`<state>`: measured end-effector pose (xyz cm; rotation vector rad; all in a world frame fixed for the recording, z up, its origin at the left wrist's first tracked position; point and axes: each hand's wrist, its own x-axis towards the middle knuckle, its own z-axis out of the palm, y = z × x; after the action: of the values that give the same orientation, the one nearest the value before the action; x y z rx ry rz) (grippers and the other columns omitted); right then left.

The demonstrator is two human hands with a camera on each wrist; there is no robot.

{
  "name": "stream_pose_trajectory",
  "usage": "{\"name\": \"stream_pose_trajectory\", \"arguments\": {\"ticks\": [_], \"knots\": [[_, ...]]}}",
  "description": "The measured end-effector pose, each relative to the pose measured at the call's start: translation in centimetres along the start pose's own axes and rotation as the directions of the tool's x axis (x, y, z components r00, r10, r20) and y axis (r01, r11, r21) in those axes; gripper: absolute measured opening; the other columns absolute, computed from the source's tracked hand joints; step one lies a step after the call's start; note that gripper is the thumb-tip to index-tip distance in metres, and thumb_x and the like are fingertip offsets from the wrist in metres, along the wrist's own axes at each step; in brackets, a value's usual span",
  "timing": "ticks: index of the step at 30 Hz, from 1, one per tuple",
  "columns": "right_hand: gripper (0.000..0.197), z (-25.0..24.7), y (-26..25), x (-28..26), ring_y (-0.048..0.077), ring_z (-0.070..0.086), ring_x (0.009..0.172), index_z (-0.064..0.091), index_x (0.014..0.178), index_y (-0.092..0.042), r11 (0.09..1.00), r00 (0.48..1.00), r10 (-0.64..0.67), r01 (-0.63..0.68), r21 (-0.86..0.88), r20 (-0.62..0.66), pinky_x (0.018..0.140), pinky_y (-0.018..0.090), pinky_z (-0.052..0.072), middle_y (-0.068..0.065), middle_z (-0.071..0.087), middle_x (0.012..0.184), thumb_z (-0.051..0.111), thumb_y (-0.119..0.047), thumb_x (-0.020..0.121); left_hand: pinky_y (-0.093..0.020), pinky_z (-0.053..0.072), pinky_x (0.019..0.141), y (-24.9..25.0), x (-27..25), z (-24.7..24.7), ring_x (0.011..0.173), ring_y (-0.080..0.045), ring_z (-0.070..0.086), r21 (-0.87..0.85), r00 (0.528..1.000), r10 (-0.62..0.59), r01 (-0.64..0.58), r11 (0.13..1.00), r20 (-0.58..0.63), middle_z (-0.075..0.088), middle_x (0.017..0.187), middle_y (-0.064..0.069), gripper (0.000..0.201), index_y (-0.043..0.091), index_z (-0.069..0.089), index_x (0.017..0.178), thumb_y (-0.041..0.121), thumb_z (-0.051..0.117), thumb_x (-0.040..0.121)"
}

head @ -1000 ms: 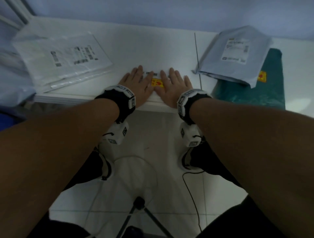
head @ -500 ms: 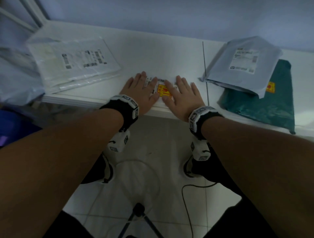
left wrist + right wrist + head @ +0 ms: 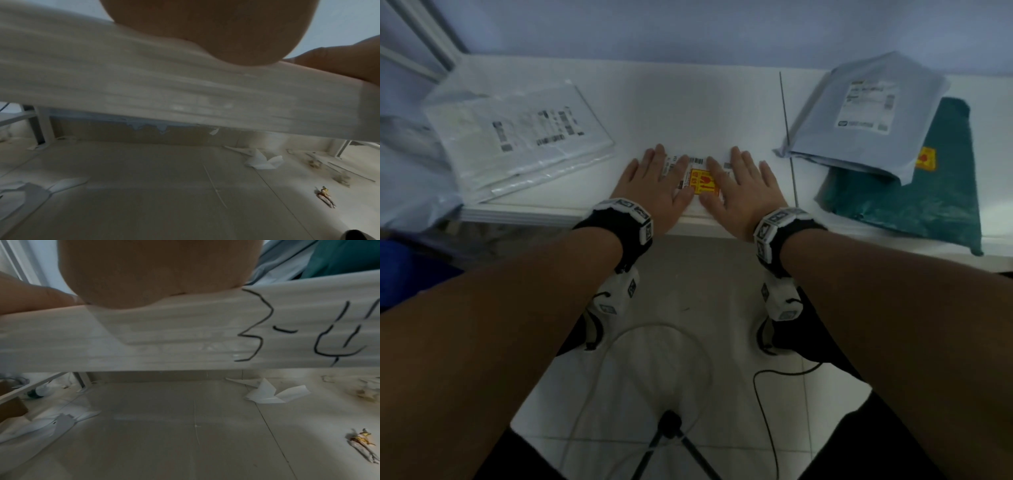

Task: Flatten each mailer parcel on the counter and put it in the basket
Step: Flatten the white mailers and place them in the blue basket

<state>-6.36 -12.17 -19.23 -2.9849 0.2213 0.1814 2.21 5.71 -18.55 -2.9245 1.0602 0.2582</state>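
A white mailer parcel (image 3: pixel 700 154) with a barcode label and a yellow sticker (image 3: pixel 701 183) lies at the counter's front edge. My left hand (image 3: pixel 654 181) and right hand (image 3: pixel 743 185) both press flat on it, fingers straight, side by side. The wrist views show only the heel of each palm, left hand (image 3: pixel 226 32) and right hand (image 3: pixel 160 272), on the counter's white front edge (image 3: pixel 185 337). A basket is not in view.
A clear-white mailer (image 3: pixel 517 137) lies at the counter's left. At the right a grey mailer (image 3: pixel 859 116) rests on a green one (image 3: pixel 928 192). A seam (image 3: pixel 787 137) splits the counter. Below, the tiled floor holds a tripod (image 3: pixel 671 431), cables and paper scraps (image 3: pixel 273 392).
Both hands have slid slightly apart on the parcel, baring more of the yellow sticker. The head view has shifted, so the counter sits lower in frame.
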Motion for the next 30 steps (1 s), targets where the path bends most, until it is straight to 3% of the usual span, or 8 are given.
{"name": "stream_pose_trajectory", "arguments": {"ticks": [7,14,18,21,30], "knots": [[0.072,-0.3,0.0,0.2,0.022,-0.006,0.152,-0.004,0.155,-0.039,1.0,0.999,0.012,-0.012,-0.008,0.046,0.122,0.046,-0.004,0.006,-0.009,0.165,0.011,-0.071,0.092,-0.044,-0.002,0.12,0.0,0.1,0.0,0.149,-0.025,-0.005,-0.004,1.0,-0.007,0.007,1.0,0.011,-0.01,0.162,-0.007,0.063,0.038,-0.01,0.152,0.061,0.005,0.095],[0.076,-2.4,1.2,0.8,0.017,-0.015,0.15,-0.014,0.15,-0.049,0.999,0.962,-0.032,0.042,-0.032,0.272,0.122,0.043,-0.006,-0.001,-0.021,0.162,0.017,-0.079,0.088,-0.046,-0.004,0.119,-1.1,0.5,-1.1,0.148,-0.022,-0.011,-0.005,0.991,0.019,-0.019,1.0,0.135,-0.019,0.16,0.001,0.065,0.05,-0.018,0.145,0.071,0.009,0.09],[0.077,-2.2,1.6,1.1,0.016,-0.02,0.149,-0.017,0.149,-0.051,0.998,0.953,-0.048,0.057,-0.02,0.3,0.121,0.044,-0.009,-0.002,-0.025,0.161,0.016,-0.082,0.086,-0.048,-0.004,0.119,-2.3,0.8,-1.7,0.148,-0.019,-0.014,0.023,0.975,0.064,-0.07,0.997,0.214,-0.023,0.159,0.006,0.069,0.053,-0.022,0.142,0.077,0.009,0.086],[0.076,-2.1,1.5,1.1,0.016,-0.021,0.149,-0.016,0.149,-0.05,0.998,0.954,-0.048,0.056,-0.018,0.295,0.121,0.045,-0.01,-0.002,-0.026,0.161,0.015,-0.081,0.087,-0.049,-0.005,0.118,-2.5,0.9,-1.3,0.148,-0.018,-0.015,0.016,0.976,0.065,-0.07,0.997,0.21,-0.024,0.158,0.007,0.069,0.054,-0.022,0.141,0.078,0.007,0.084],[0.077,-2.8,1.2,1.1,0.019,-0.016,0.15,-0.013,0.152,-0.045,0.999,0.955,-0.051,0.054,-0.004,0.293,0.122,0.042,-0.006,0.002,-0.021,0.162,0.02,-0.077,0.09,-0.051,-0.001,0.119,-3.1,0.8,-2.8,0.149,-0.016,-0.008,0.064,0.962,0.078,-0.098,0.993,0.263,-0.018,0.16,0.009,0.061,0.045,-0.016,0.147,0.061,0.012,0.096]]}}
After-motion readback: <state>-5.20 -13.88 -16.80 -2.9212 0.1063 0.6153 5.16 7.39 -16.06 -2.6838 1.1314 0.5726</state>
